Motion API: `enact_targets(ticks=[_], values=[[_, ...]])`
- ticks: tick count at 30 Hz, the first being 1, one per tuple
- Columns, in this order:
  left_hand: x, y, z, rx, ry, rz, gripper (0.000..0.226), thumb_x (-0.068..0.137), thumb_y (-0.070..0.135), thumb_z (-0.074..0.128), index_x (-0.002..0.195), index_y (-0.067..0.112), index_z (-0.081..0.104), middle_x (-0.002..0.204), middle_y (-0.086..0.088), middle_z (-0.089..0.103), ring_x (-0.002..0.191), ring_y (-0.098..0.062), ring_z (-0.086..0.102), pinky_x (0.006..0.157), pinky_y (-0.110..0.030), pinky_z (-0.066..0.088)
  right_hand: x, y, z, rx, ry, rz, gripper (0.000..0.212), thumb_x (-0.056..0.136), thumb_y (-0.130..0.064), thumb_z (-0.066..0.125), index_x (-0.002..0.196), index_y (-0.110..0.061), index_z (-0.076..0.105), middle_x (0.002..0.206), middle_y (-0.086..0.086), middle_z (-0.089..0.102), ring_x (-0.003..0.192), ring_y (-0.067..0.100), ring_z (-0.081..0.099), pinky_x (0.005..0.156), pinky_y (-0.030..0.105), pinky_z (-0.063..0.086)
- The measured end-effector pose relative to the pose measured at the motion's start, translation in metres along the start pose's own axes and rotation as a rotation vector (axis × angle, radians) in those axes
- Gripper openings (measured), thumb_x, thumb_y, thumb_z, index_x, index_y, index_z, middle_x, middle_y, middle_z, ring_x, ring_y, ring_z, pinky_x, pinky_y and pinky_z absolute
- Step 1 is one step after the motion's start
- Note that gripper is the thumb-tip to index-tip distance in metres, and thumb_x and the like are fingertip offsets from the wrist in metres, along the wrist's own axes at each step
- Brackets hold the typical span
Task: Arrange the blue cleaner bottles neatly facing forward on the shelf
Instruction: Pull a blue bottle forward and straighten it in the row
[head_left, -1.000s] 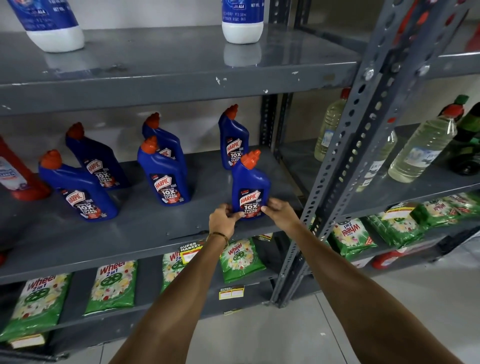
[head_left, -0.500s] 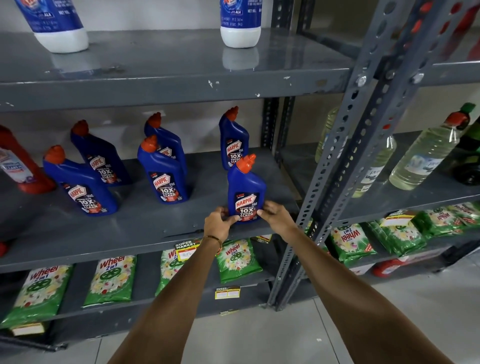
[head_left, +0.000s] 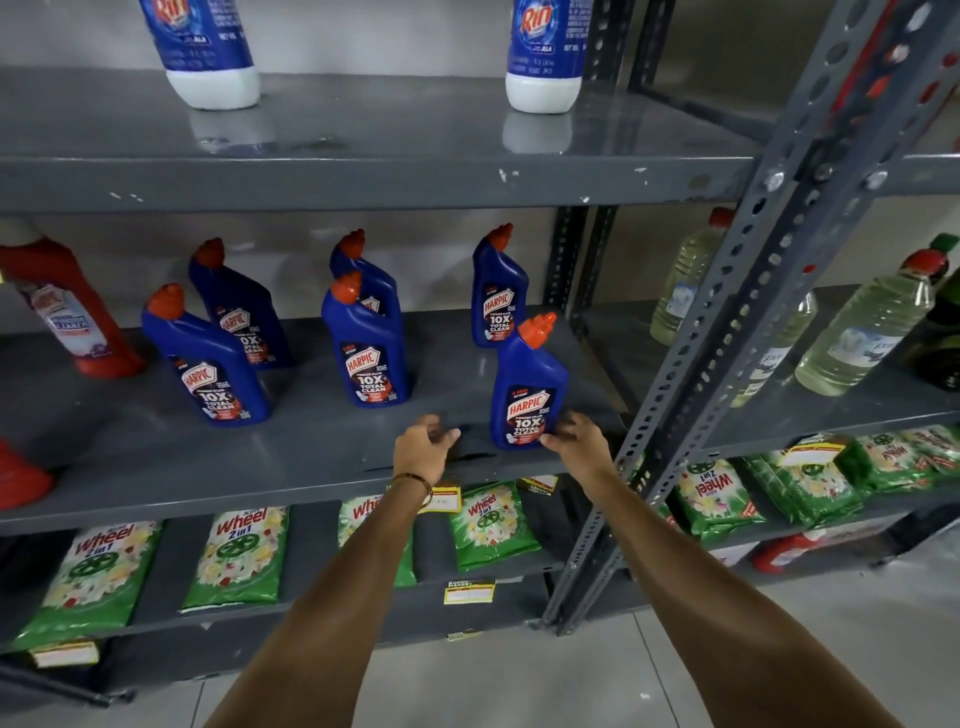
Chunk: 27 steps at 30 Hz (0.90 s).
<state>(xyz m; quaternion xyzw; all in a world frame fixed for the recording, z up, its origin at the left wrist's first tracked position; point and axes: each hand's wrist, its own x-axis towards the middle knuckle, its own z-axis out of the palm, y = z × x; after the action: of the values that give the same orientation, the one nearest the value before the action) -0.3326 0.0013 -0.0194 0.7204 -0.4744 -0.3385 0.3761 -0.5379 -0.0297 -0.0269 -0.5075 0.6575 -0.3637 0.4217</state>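
Front-right Harpic bottle (head_left: 529, 387) set label-forward; left hand (head_left: 420, 448) spread, clear; right hand (head_left: 574, 441) loosely touching. Next: straighten remaining bottles.

Blue cleaner bottles (head_left: 527, 384) with orange-red caps, dark labels, white-and-red lettering. Grey metal shelf (head_left: 291, 457). Red bottle (head_left: 67, 312) at left, white-red label. Green detergent packets (head_left: 493, 519) with red lettering, white flowers. White bottles (head_left: 543, 62) with blue labels above. Yellow price tags (head_left: 469, 591).

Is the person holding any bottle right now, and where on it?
No firm hold. The left hand is open, off the front blue Harpic bottle; the right hand only touches its lower right edge with fingertips.
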Motion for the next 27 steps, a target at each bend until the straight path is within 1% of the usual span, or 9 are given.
enact_targets(ticks=[6, 8, 10, 13, 15, 17, 20, 24, 27], values=[[0.011, -0.03, -0.053, 0.04, -0.041, 0.013, 0.045, 0.084, 0.027, 0.063, 0.122, 0.004, 0.054, 0.122, -0.017, 0.063, 0.115, -0.029, 0.056, 0.098, -0.035, 0.043, -0.025, -0.003, 0.033, -0.008, 0.236, 0.048, 0.034, 0.078, -0.011, 0.068, 0.109, 0.0, 0.057, 0.109, 0.02, 0.067, 0.102, 0.032, 0.062, 0.08, 0.035, 0.045], [0.015, -0.039, -0.07, 0.052, -0.053, 0.019, 0.045, 0.085, 0.028, 0.062, 0.122, 0.004, 0.054, 0.123, -0.017, 0.062, 0.116, -0.03, 0.055, 0.099, -0.037, 0.043, -0.034, -0.005, 0.046, 0.003, 0.314, 0.106, 0.036, 0.079, -0.013, 0.066, 0.111, 0.001, 0.056, 0.11, 0.02, 0.066, 0.102, 0.032, 0.061, 0.081, 0.036, 0.046], [0.019, -0.048, -0.085, 0.058, -0.058, 0.018, 0.045, 0.085, 0.029, 0.062, 0.122, 0.005, 0.055, 0.123, -0.017, 0.062, 0.117, -0.031, 0.055, 0.1, -0.039, 0.045, -0.045, -0.008, 0.059, -0.002, 0.347, 0.135, 0.036, 0.08, -0.014, 0.065, 0.112, 0.001, 0.057, 0.112, 0.02, 0.066, 0.098, 0.03, 0.06, 0.076, 0.032, 0.042], [0.025, -0.056, -0.103, 0.045, -0.065, 0.009, 0.043, 0.084, 0.03, 0.062, 0.119, 0.005, 0.057, 0.122, -0.017, 0.063, 0.116, -0.032, 0.055, 0.1, -0.041, 0.045, -0.058, -0.016, 0.082, -0.006, 0.318, 0.126, 0.034, 0.08, -0.014, 0.064, 0.11, 0.0, 0.059, 0.112, 0.02, 0.065, 0.096, 0.029, 0.058, 0.072, 0.028, 0.038], [0.028, -0.059, -0.111, 0.033, -0.067, 0.006, 0.043, 0.084, 0.03, 0.062, 0.12, 0.005, 0.056, 0.123, -0.017, 0.062, 0.117, -0.032, 0.054, 0.1, -0.039, 0.045, -0.061, -0.024, 0.096, 0.013, 0.255, 0.113, 0.035, 0.08, -0.013, 0.064, 0.112, -0.001, 0.061, 0.117, 0.019, 0.063, 0.104, 0.031, 0.057, 0.079, 0.031, 0.043], [0.031, -0.061, -0.119, 0.024, -0.063, 0.007, 0.043, 0.085, 0.03, 0.061, 0.119, 0.005, 0.056, 0.123, -0.016, 0.062, 0.117, -0.031, 0.054, 0.099, -0.037, 0.044, -0.061, -0.034, 0.111, 0.031, 0.184, 0.098, 0.035, 0.081, -0.013, 0.065, 0.115, -0.002, 0.061, 0.122, 0.018, 0.061, 0.113, 0.032, 0.054, 0.087, 0.033, 0.043], [0.041, -0.064, -0.13, 0.004, -0.052, -0.002, 0.045, 0.085, 0.03, 0.061, 0.121, 0.005, 0.054, 0.124, -0.017, 0.061, 0.117, -0.031, 0.054, 0.099, -0.037, 0.044, -0.053, -0.05, 0.136, 0.035, 0.097, 0.072, 0.036, 0.081, -0.012, 0.065, 0.116, -0.003, 0.061, 0.121, 0.017, 0.062, 0.114, 0.029, 0.056, 0.086, 0.029, 0.042], [0.057, -0.064, -0.139, -0.028, -0.044, -0.014, 0.049, 0.085, 0.031, 0.061, 0.125, 0.004, 0.051, 0.126, -0.017, 0.059, 0.119, -0.031, 0.053, 0.102, -0.04, 0.043, -0.032, -0.07, 0.158, 0.003, 0.011, 0.063, 0.041, 0.083, -0.016, 0.064, 0.122, -0.006, 0.056, 0.126, 0.014, 0.06, 0.116, 0.026, 0.055, 0.089, 0.03, 0.044], [0.073, -0.063, -0.142, -0.021, -0.041, -0.029, 0.053, 0.085, 0.032, 0.06, 0.13, 0.006, 0.048, 0.131, -0.016, 0.057, 0.122, -0.03, 0.051, 0.104, -0.04, 0.042, -0.011, -0.084, 0.174, -0.018, -0.075, 0.05, 0.05, 0.084, -0.018, 0.063, 0.131, -0.009, 0.048, 0.131, 0.013, 0.056, 0.12, 0.026, 0.052, 0.089, 0.027, 0.041]])
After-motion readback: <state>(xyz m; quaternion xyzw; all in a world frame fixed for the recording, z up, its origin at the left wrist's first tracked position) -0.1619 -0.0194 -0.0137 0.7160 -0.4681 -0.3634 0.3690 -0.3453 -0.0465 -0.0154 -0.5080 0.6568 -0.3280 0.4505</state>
